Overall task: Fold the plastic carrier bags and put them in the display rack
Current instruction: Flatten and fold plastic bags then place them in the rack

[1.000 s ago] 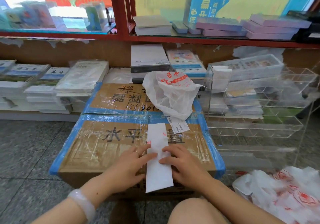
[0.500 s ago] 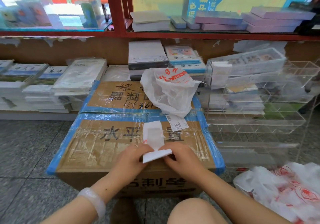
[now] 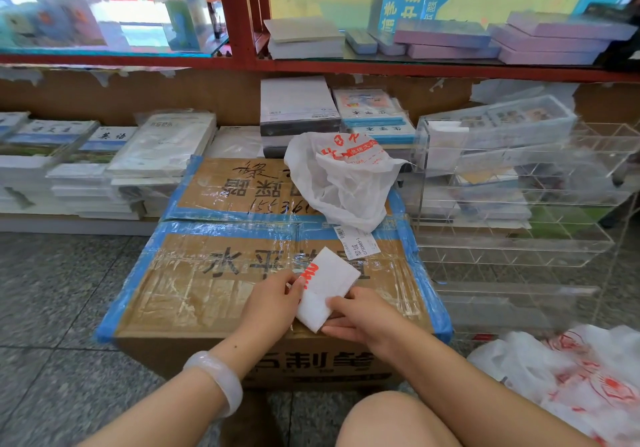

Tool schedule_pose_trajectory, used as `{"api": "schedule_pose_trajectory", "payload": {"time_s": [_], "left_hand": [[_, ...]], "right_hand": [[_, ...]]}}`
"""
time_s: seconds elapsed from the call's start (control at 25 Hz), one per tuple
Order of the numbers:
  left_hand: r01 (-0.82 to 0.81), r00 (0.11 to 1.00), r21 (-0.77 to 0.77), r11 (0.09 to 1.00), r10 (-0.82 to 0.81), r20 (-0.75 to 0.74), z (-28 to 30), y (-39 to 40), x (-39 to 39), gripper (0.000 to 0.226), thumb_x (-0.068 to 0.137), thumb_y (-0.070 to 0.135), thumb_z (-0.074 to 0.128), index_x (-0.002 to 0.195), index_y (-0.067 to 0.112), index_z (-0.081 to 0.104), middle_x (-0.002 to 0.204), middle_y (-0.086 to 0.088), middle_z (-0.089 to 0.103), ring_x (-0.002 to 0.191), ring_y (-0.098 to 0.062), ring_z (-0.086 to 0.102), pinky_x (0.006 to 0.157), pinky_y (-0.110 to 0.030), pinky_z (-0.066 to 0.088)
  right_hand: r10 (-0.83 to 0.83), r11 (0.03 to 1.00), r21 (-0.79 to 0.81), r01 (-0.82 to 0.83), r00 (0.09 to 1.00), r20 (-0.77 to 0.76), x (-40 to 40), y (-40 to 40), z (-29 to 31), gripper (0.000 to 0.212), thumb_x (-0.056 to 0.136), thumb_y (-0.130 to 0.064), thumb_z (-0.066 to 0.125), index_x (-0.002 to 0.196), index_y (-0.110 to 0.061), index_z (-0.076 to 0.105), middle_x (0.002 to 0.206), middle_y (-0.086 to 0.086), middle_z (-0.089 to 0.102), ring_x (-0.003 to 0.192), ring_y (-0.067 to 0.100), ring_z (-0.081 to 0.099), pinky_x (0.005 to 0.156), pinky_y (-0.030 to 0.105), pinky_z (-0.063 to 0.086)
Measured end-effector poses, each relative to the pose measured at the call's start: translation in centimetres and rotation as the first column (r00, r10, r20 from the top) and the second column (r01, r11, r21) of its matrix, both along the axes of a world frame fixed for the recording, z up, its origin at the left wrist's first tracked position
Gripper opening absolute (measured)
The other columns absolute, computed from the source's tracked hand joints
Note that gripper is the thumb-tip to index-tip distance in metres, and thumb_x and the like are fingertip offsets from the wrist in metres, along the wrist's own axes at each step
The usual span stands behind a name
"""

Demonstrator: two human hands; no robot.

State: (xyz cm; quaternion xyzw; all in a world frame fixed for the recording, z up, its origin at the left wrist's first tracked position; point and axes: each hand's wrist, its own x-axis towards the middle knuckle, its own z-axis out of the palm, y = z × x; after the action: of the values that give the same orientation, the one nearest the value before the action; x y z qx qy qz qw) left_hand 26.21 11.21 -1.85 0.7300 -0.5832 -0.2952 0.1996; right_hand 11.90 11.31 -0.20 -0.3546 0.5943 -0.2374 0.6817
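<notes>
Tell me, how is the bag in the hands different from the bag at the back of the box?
The bag in the hands is folded into a small flat packet; the bag at the back is loose, puffy and crumpled. The left hand and right hand hold the folded one; nobody touches the loose one. Both are white with red print.

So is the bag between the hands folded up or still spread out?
Folded: the bag is a small flat white packet on the cardboard box, pinched by the left hand and right hand.

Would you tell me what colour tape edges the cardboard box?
Blue tape on the cardboard box, seen in the head view.
</notes>
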Motion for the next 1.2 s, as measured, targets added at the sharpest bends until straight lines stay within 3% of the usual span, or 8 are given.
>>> {"api": "schedule_pose_trajectory", "payload": {"time_s": [0.12, 0.24, 0.32, 0.56, 0.88, 1.0, 1.08, 1.2], "left_hand": [[0.000, 1.000, 0.028, 1.000, -0.001, 0.016, 0.3, -0.1, -0.2, 0.023, 0.098, 0.036, 0.041, 0.089, 0.024, 0.058, 0.079, 0.008, 0.057, 0.067, -0.006, 0.051, 0.053, -0.021, 0.034], [0.013, 0.999, 0.034, 0.999, -0.015, 0.041, 0.7, 0.1, -0.2, 0.027, 0.096, 0.031, 0.045, 0.071, 0.025, 0.053, 0.069, 0.007, 0.053, 0.060, -0.006, 0.048, 0.050, -0.021, 0.030], [-0.001, 1.000, 0.029, 1.000, 0.000, 0.031, 0.8, 0.2, -0.2, 0.030, 0.096, 0.030, 0.047, 0.066, 0.025, 0.050, 0.066, 0.006, 0.053, 0.060, -0.007, 0.047, 0.051, -0.021, 0.030], [-0.097, 0.991, 0.003, 0.995, 0.097, -0.090, 0.5, 0.1, 0.0, 0.023, 0.096, 0.031, 0.048, 0.084, 0.017, 0.062, 0.084, -0.002, 0.062, 0.075, -0.013, 0.055, 0.068, -0.029, 0.044], [-0.084, 0.996, -0.067, 0.994, 0.082, -0.031, 0.3, 0.4, 0.0, 0.020, 0.095, 0.027, 0.051, 0.082, 0.014, 0.060, 0.076, 0.004, 0.058, 0.069, -0.006, 0.049, 0.060, -0.020, 0.038], [-0.080, 0.997, -0.088, 0.993, 0.081, -0.002, -0.1, 0.3, 0.0, 0.019, 0.095, 0.026, 0.052, 0.084, 0.013, 0.062, 0.077, 0.005, 0.058, 0.068, -0.005, 0.049, 0.060, -0.017, 0.038], [-0.072, 0.997, -0.085, 0.994, 0.074, 0.023, -0.1, 0.2, 0.0, 0.017, 0.095, 0.026, 0.052, 0.085, 0.016, 0.061, 0.077, 0.007, 0.057, 0.066, -0.001, 0.047, 0.056, -0.013, 0.036], [-0.041, 0.997, -0.097, 0.994, 0.048, 0.063, -0.2, 0.2, 0.0, 0.014, 0.094, 0.026, 0.052, 0.085, 0.019, 0.059, 0.074, 0.011, 0.052, 0.065, 0.001, 0.045, 0.053, -0.012, 0.033]], "right_hand": [[-0.150, 0.928, -0.372, -0.004, 0.911, -0.383, -1.2, -0.7, 0.0, 0.046, 0.091, -0.022, 0.059, 0.133, -0.017, 0.039, 0.109, 0.001, 0.058, 0.089, 0.018, 0.063, 0.080, 0.036, 0.055], [-0.239, 0.660, -0.688, -0.302, 0.784, -0.574, -1.6, -1.3, 0.6, 0.059, 0.093, -0.025, 0.056, 0.144, -0.023, 0.028, 0.136, -0.005, 0.035, 0.124, 0.012, 0.038, 0.098, 0.021, 0.033], [-0.168, 0.625, -0.668, -0.404, 0.766, -0.620, -0.8, -1.4, 0.3, 0.048, 0.096, -0.024, 0.050, 0.141, -0.022, 0.034, 0.141, -0.004, 0.032, 0.127, 0.011, 0.034, 0.099, 0.021, 0.031], [-0.137, 0.974, -0.204, 0.096, 0.971, -0.196, -0.3, 0.8, 0.0, 0.007, 0.094, -0.009, 0.049, 0.095, -0.015, 0.046, 0.095, 0.012, 0.061, 0.066, 0.015, 0.062, 0.058, 0.022, 0.054], [0.074, 0.997, -0.025, -0.074, 0.997, 0.012, 0.0, 1.0, 0.7, 0.021, 0.095, -0.003, 0.048, 0.107, -0.016, 0.058, 0.104, 0.004, 0.069, 0.090, 0.013, 0.068, 0.070, 0.020, 0.056], [0.150, 0.984, -0.075, -0.165, 0.974, -0.170, -1.5, 0.8, 2.3, 0.019, 0.096, -0.003, 0.043, 0.101, -0.012, 0.059, 0.091, 0.009, 0.071, 0.075, 0.014, 0.069, 0.065, 0.023, 0.057], [0.030, 0.922, -0.330, -0.204, 0.886, -0.463, -2.8, 0.0, 2.8, 0.018, 0.096, -0.009, 0.042, 0.097, -0.016, 0.058, 0.089, 0.007, 0.069, 0.074, 0.015, 0.066, 0.069, 0.032, 0.057], [-0.085, 0.603, -0.603, -0.523, 0.709, -0.700, -2.8, -1.4, 2.0, 0.033, 0.099, -0.024, 0.041, 0.131, -0.022, 0.050, 0.133, -0.001, 0.054, 0.121, 0.015, 0.049, 0.101, 0.031, 0.038]]}}
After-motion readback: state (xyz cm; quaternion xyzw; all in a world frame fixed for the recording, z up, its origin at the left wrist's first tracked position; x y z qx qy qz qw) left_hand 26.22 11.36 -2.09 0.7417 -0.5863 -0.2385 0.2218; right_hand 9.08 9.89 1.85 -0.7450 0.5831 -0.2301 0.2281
